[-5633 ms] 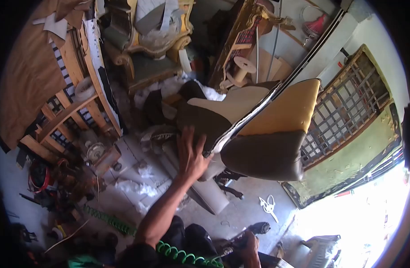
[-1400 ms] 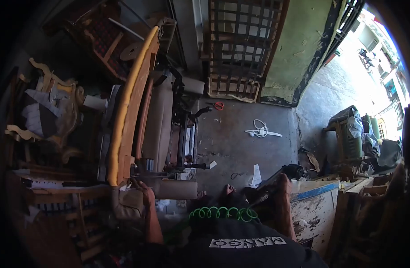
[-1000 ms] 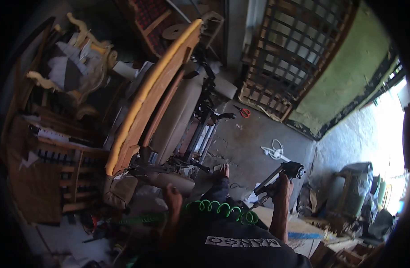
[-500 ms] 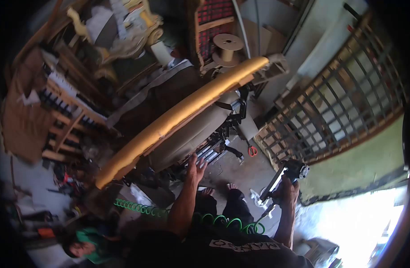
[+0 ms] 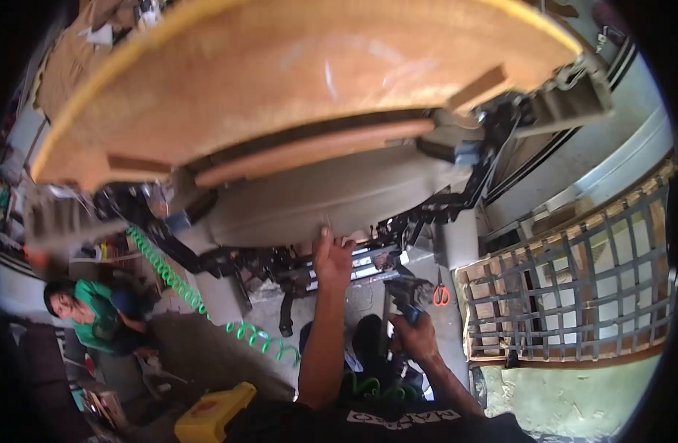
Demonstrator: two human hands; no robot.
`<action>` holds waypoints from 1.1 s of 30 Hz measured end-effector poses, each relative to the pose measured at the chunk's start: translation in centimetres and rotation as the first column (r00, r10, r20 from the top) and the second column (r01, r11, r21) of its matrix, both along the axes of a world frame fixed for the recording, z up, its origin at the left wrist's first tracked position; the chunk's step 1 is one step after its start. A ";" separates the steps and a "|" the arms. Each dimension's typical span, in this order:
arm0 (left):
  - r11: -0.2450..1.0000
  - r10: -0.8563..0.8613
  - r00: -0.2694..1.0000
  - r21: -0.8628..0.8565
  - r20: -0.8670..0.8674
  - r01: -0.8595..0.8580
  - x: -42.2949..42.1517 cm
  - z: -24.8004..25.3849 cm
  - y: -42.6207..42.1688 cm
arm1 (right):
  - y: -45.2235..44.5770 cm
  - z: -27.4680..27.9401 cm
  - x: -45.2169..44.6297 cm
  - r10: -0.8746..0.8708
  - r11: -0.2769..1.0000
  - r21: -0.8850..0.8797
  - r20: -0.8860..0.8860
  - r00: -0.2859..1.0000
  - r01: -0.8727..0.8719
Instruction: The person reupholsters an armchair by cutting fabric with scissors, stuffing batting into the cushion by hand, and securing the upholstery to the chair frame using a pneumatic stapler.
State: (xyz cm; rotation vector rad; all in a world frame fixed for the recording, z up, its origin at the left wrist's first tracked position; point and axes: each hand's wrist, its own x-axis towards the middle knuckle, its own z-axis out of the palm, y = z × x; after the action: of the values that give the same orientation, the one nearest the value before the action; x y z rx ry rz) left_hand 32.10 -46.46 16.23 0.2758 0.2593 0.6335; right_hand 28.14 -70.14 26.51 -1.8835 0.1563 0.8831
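A recliner chair frame fills the upper middle, its curved plywood panel (image 5: pixel 295 81) edged in yellow foam. Below the plywood lies a beige padded section (image 5: pixel 324 196), with the black metal recliner mechanism (image 5: pixel 442 203) around it. At the lower edge of the padding, my left hand (image 5: pixel 333 262) reaches up with its fingers apart, one fingertip appearing to touch the beige cover. My right hand (image 5: pixel 420 336) is wrapped around an air staple gun (image 5: pixel 407 299), held low to the right of my left forearm. Motion blurs the tool's nose.
Red-handled scissors (image 5: pixel 442 295) hang at the right, beside a webbed wooden frame (image 5: pixel 568 284). A coiled green air hose (image 5: pixel 176 284) runs along the left. A person in green (image 5: pixel 95 317) sits at lower left, near a yellow stool-like object (image 5: pixel 213 413).
My view has turned and the recliner now shows its plywood side closer to me. My left hand has reached the padding's edge. The staple gun has come inward, nearer my left hand.
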 end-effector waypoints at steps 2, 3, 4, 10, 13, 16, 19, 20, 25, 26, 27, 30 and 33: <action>0.978 -0.091 0.955 0.208 0.283 0.032 0.2 -1.5 0.0 | 0.4 -5.0 0.5 0.126 0.989 0.081 0.008 0.992 -0.126; 0.984 0.043 0.988 0.166 0.150 -0.068 0.9 0.4 -0.2 | 1.3 -7.4 1.3 0.143 0.984 0.102 0.031 0.989 -0.145; 0.980 0.055 0.986 0.180 0.159 -0.084 1.4 1.2 -0.2 | 1.5 -9.7 1.3 0.171 0.968 0.182 0.019 0.985 -0.172; 0.901 0.313 0.949 0.300 0.051 -0.313 3.0 -1.0 -0.1 | 2.7 -16.2 1.3 0.288 0.904 0.314 0.055 0.956 -0.290; 0.835 0.368 0.924 0.401 0.101 -0.377 4.7 -3.7 1.5 | 2.4 -20.0 1.3 0.315 0.854 0.416 0.062 0.947 -0.312; 0.803 0.415 0.904 0.428 0.099 -0.415 4.8 -3.7 1.5 | 2.4 -24.1 1.7 0.389 0.837 0.401 0.045 0.920 -0.373; 0.810 0.402 0.912 0.432 0.082 -0.396 3.5 -3.4 1.1 | 2.9 -27.4 1.6 0.307 0.832 0.445 0.130 0.943 -0.332; 0.825 0.388 0.921 0.439 0.020 -0.357 3.2 -3.7 1.2 | 3.0 -27.9 1.6 0.299 0.823 0.462 0.143 0.943 -0.331; 0.791 0.442 0.895 0.445 0.059 -0.420 5.6 -5.0 3.8 | 4.4 -26.8 2.5 0.066 0.736 0.619 0.337 0.939 -0.274; 0.783 0.436 0.896 0.458 0.077 -0.421 6.0 -4.9 4.3 | 5.3 -26.5 3.1 0.054 0.724 0.632 0.347 0.936 -0.276; 0.773 0.457 0.885 0.452 0.090 -0.445 6.2 -5.4 4.3 | 6.1 -26.6 3.7 -0.079 0.691 0.649 0.505 0.859 -0.318; 0.774 0.476 0.876 0.432 0.085 -0.463 6.2 -5.2 4.5 | 7.9 -25.0 6.1 -0.258 0.663 0.598 0.747 0.612 -0.450; 0.815 0.409 0.913 0.455 -0.014 -0.358 4.9 -3.9 4.5 | 10.8 -23.1 8.1 -0.339 0.761 0.434 0.900 0.274 -0.482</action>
State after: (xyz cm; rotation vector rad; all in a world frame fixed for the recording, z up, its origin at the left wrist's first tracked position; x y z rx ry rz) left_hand 37.03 -41.95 12.30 0.7161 0.2780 1.0858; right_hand 36.19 -59.33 3.39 -1.3921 -0.9527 -0.3578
